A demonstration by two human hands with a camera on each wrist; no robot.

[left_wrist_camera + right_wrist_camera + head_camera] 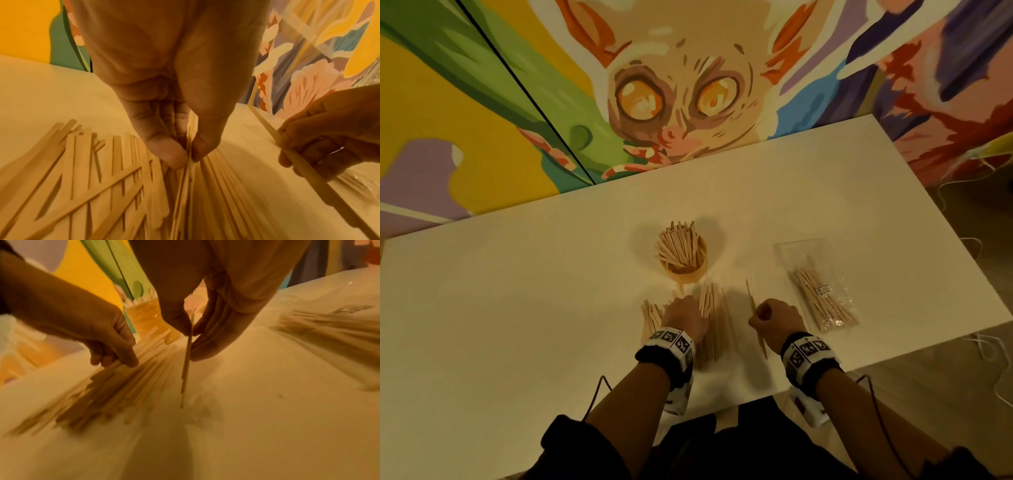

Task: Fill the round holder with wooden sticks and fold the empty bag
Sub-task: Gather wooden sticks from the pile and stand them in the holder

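The round holder [685,270] stands mid-table, packed with upright wooden sticks [678,246]. Just in front of it a loose pile of sticks [714,329] lies on the white table [517,291]. My left hand [683,320] is down in that pile and pinches a bunch of sticks [190,155] between thumb and fingers. To its right, my right hand [774,318] pinches a few thin sticks [187,363] held on edge against the tabletop. A clear plastic bag [815,284] lies at the right with several sticks inside.
More loose sticks [86,170] fan out left of my left hand. A painted mural wall [671,85] rises behind the table's far edge. Thin white cords [983,346] trail on the floor off the table's right side.
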